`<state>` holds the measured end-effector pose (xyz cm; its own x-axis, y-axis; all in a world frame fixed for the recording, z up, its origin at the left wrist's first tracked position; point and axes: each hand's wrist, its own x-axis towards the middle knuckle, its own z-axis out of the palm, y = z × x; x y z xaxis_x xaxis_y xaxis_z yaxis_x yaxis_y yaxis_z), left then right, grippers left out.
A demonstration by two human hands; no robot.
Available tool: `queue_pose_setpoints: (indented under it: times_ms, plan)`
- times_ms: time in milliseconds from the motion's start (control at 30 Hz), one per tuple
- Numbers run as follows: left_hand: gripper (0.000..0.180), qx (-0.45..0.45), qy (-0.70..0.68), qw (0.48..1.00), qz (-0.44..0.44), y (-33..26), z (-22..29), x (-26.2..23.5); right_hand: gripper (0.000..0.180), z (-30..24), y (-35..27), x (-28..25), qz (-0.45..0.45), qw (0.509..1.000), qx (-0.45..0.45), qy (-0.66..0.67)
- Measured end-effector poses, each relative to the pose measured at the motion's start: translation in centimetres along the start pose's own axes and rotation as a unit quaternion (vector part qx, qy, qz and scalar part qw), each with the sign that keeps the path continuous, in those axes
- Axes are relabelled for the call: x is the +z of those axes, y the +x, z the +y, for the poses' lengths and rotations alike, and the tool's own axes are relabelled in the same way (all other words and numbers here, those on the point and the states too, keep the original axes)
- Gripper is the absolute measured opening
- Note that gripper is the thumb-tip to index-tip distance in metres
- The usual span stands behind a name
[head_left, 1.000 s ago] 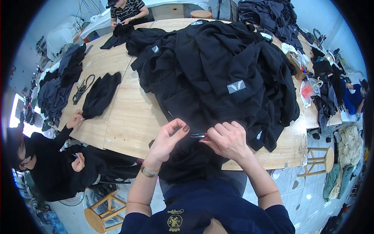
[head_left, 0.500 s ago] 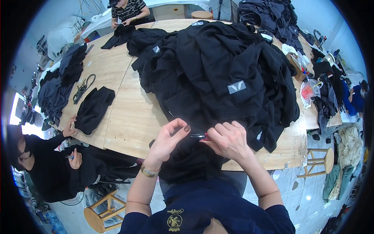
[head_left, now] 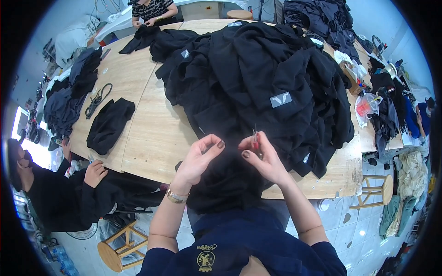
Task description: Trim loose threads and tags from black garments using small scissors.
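My right hand (head_left: pixel 268 163) is closed around a small pair of thread snips (head_left: pixel 255 139) with red handles, their blades pointing up and away from me. To its left my left hand (head_left: pixel 194 161), with a gold watch at the wrist, pinches thumb and forefinger together; anything between them is too small to make out. Beneath both hands a black garment (head_left: pixel 221 188) hangs over the table's near edge into my lap. It runs into a large heap of black garments (head_left: pixel 248 73), several of which carry grey patches (head_left: pixel 281 99).
A co-worker in black (head_left: pixel 50 193) sits at the left; another person (head_left: pixel 154 11) works across the wooden table (head_left: pixel 152 138). A folded black piece (head_left: pixel 110 126) and a dark cord loop (head_left: pixel 98 101) lie on the left side. Wooden stools (head_left: pixel 122 248) stand on the floor.
My right hand has turned, swinging the snips from pointing left to pointing upward. My left hand has shifted only slightly. The left co-worker's hands have moved.
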<state>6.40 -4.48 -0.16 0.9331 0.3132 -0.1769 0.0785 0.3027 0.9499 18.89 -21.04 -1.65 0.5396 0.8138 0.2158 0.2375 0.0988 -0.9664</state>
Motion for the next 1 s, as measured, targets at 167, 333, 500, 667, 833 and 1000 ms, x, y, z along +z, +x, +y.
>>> queue_pose_setpoints:
  times_ms: [167,333,500,667,833,1000]
  plan:
    - [0.019,0.089,0.054,0.99,0.091,1.2,-1.7,-1.2,0.03,1.9,0.2,0.9,-0.026,0.98,0.078,0.181]
    - [0.026,0.081,0.191,0.966,0.154,-1.1,-1.7,-3.4,0.033,2.6,-0.7,0.3,0.033,0.989,0.077,0.119]
    - [0.04,0.004,0.232,0.94,0.248,-4.3,-1.9,-3.1,0.033,2.5,-1.3,0.3,0.048,0.985,0.076,0.149]
    - [0.047,-0.132,0.165,0.967,0.143,-4.6,-3.6,-0.8,0.034,2.0,-1.7,0.3,0.032,0.984,0.082,0.157]
    - [0.019,-0.074,0.06,0.991,0.091,-3.4,-5.1,0.8,0.033,2.3,-2.8,-0.3,0.029,0.97,0.097,0.222]
    - [0.011,-0.022,-0.061,0.992,0.109,-3.2,-5.9,-1.0,0.029,3.6,-3.6,-1.3,0.117,0.931,0.093,0.333]
